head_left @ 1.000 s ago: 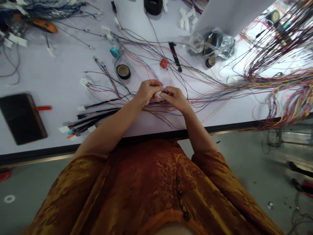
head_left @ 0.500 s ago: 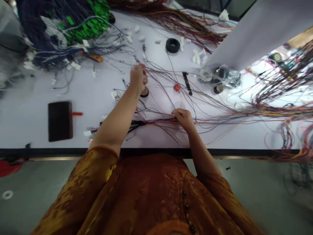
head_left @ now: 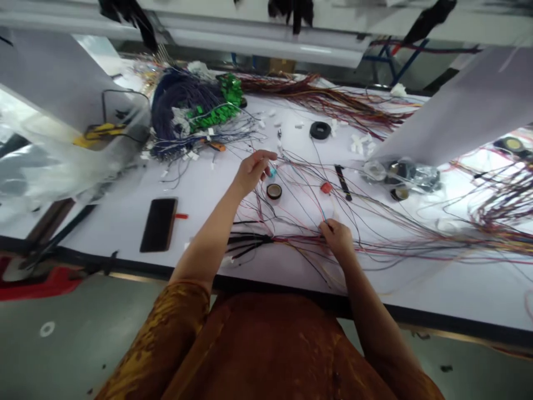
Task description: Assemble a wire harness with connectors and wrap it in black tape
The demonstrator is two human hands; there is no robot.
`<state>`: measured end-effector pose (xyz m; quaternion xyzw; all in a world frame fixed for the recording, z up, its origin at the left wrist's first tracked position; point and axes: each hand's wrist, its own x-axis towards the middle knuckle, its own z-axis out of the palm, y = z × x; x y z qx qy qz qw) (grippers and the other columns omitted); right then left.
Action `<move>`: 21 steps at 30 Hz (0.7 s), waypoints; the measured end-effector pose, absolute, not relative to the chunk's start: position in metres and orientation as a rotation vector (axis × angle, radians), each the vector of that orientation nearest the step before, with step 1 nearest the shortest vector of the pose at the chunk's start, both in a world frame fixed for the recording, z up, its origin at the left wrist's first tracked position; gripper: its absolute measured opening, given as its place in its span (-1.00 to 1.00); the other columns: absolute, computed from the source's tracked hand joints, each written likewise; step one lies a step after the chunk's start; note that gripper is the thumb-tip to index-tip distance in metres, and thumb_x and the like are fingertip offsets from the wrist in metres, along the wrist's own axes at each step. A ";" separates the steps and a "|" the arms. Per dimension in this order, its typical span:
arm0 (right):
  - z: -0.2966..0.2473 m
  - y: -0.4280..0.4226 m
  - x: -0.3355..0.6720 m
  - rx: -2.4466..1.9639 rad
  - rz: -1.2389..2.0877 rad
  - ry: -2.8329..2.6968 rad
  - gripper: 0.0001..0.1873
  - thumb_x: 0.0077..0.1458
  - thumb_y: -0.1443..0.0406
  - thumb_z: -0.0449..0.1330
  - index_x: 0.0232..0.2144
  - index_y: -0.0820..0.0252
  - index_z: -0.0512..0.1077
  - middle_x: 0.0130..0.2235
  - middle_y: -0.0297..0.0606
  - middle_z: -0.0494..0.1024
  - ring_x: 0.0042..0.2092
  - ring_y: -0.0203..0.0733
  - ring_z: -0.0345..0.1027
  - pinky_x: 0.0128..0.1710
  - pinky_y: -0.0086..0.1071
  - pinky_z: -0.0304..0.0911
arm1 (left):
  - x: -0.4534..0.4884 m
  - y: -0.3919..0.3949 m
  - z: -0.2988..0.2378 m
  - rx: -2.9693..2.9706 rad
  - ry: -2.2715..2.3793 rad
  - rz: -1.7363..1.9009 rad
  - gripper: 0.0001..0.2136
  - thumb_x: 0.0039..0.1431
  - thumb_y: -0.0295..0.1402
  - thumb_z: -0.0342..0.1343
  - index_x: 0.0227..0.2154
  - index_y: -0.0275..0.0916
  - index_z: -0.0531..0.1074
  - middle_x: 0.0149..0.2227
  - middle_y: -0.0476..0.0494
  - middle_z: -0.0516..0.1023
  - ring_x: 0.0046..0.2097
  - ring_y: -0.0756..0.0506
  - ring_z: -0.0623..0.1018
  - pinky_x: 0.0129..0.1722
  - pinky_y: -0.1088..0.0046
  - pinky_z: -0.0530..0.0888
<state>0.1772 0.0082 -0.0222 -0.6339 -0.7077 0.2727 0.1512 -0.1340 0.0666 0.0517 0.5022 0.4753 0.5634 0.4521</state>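
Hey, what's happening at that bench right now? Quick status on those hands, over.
Left hand open, near a teal connector. Right hand pinching thin coloured wires. Black tape roll just below the left hand, loose wires crossing around it.

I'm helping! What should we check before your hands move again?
1. Right hand pinching the wires: ok, the fingers look closed on them.
2. Left hand touching the blue connector: cannot tell, it is very close.
3. Loose wires untangled: not ok, many cross each other.
4. Tape roll off the wires: cannot tell, thin wires run close around it.
5. Phone away from the hands: ok, it lies off to the left of the left hand.
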 end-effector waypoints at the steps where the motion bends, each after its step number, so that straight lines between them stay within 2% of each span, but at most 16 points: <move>1: -0.022 0.008 0.177 -1.825 0.778 -2.035 -0.62 0.13 0.05 0.00 -0.60 0.12 0.14 -0.58 -0.39 0.17 -0.46 -0.29 0.02 -0.37 -0.34 -0.12 | -0.135 0.062 0.052 1.259 1.134 1.407 -0.83 0.27 -0.27 0.19 -0.18 -0.24 0.55 -0.34 -0.07 0.54 -0.45 0.10 0.43 -0.50 0.62 0.32; 6: -0.020 0.007 0.177 -1.850 0.771 -2.048 -0.62 0.11 0.02 -0.02 -0.59 0.12 0.15 -0.58 -0.37 0.18 -0.46 -0.27 0.04 -0.36 -0.34 -0.10 | -0.141 0.042 0.064 1.154 0.898 1.502 -0.74 0.14 -0.17 0.33 -0.19 -0.20 0.59 -0.14 -0.13 0.61 -0.44 0.10 0.44 -0.49 0.57 0.35; 8: -0.018 0.007 0.176 -1.859 0.762 -2.063 -0.61 0.10 0.01 -0.03 -0.59 0.12 0.15 -0.57 -0.36 0.20 -0.46 -0.27 0.04 -0.36 -0.33 -0.09 | -0.144 0.034 0.070 1.141 0.858 1.508 -0.72 0.11 -0.13 0.35 -0.20 -0.20 0.60 -0.15 -0.14 0.61 -0.43 0.09 0.44 -0.48 0.55 0.36; 15: -0.020 0.009 0.177 -1.814 0.745 -2.117 -0.62 0.09 0.00 0.00 -0.59 0.11 0.18 -0.57 -0.34 0.23 -0.46 -0.24 0.07 -0.36 -0.31 -0.04 | -0.161 0.008 0.076 1.205 0.786 1.446 -0.60 0.24 0.04 0.20 -0.13 -0.20 0.60 -0.07 -0.22 0.60 -0.34 0.04 0.51 -0.40 0.50 0.42; 17: -0.016 0.009 0.177 -1.783 0.694 -2.080 -0.66 0.08 0.02 0.04 -0.51 0.14 0.32 -0.51 -0.30 0.35 -0.46 -0.24 0.12 -0.35 -0.31 0.02 | -0.166 0.002 0.075 1.219 0.764 1.419 -0.56 0.28 0.07 0.13 -0.11 -0.22 0.60 -0.06 -0.24 0.60 -0.32 0.03 0.53 -0.38 0.50 0.44; 19: -0.005 0.006 0.174 -1.719 0.530 -1.982 -0.65 0.09 0.05 0.10 -0.30 0.21 0.44 -0.34 -0.19 0.49 -0.45 -0.25 0.17 -0.32 -0.29 0.13 | -0.168 -0.002 0.074 1.227 0.749 1.400 -0.53 0.29 0.10 0.09 -0.11 -0.23 0.60 -0.06 -0.26 0.61 -0.31 0.02 0.55 -0.38 0.50 0.45; 21: 0.013 0.001 0.164 -1.555 0.389 -1.909 -0.63 0.14 0.09 0.12 -0.15 0.25 0.46 -0.17 -0.10 0.51 -0.42 -0.27 0.22 -0.27 -0.27 0.21 | -0.166 -0.007 0.076 1.223 0.752 1.406 -0.53 0.30 0.09 0.08 -0.14 -0.25 0.59 -0.06 -0.26 0.61 -0.29 0.01 0.57 -0.38 0.49 0.46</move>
